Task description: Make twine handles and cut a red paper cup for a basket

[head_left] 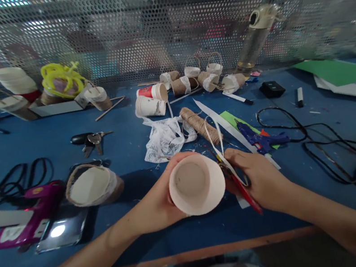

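My left hand (164,195) is wrapped round a white paper cup (218,181), whose open mouth tilts towards me. Close to the cup's right side, my right hand (260,174) is closed on red-handled scissors (248,197); their blades are partly hidden. A thin white strip (214,134) loops up between the cup and the right fingers; I cannot tell whether it is fixed to the cup. Just beyond the hands lie a spool of jute twine (192,119) and a crumpled piece of white lace (161,138).
At left are a twine-trimmed cup (115,187), a purple glue gun (42,206), a phone (64,227) and keys (93,140). A blue glue gun (264,139) with a looping black cable (325,127) lies right. Several decorated cups (183,86) stand before the perforated metal screen (134,36).
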Demonstrator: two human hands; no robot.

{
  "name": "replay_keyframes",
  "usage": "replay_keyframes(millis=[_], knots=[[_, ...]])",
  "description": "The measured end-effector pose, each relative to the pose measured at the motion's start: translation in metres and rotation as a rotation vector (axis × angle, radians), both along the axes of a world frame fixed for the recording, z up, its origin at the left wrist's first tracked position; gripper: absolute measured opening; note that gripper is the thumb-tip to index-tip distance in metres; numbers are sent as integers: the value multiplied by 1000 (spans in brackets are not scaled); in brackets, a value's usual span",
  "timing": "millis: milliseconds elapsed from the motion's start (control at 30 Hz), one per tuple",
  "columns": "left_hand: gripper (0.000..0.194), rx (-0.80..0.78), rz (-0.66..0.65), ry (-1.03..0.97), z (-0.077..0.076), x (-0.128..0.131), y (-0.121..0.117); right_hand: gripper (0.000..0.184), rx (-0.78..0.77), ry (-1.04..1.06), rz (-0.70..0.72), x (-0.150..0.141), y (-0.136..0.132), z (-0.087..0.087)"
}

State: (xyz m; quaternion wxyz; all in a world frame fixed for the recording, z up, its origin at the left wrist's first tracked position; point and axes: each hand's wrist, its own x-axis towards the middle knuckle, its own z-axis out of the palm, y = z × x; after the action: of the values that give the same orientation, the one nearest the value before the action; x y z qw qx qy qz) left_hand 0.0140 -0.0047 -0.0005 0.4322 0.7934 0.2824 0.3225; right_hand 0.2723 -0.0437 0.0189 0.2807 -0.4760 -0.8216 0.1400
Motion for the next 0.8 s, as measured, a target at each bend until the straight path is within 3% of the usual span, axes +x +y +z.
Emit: replay_keyframes(millis=[100,267,367,600,800], knots=[[69,48,-10,-15,-1,1,-2,12,68,-49,1,2,1,-1],[77,142,213,55,-11,2,-3,16,189,-147,-65,4,1,-4],[72,247,276,108,-12,3,-3,17,253,-263,-112,5,2,-5],[60,469,311,176,-4,8,-4,4,209,-488,-190,7,1,-5],[57,557,268,200,-2,11,-6,10,202,-518,-202,6,2,-4]])
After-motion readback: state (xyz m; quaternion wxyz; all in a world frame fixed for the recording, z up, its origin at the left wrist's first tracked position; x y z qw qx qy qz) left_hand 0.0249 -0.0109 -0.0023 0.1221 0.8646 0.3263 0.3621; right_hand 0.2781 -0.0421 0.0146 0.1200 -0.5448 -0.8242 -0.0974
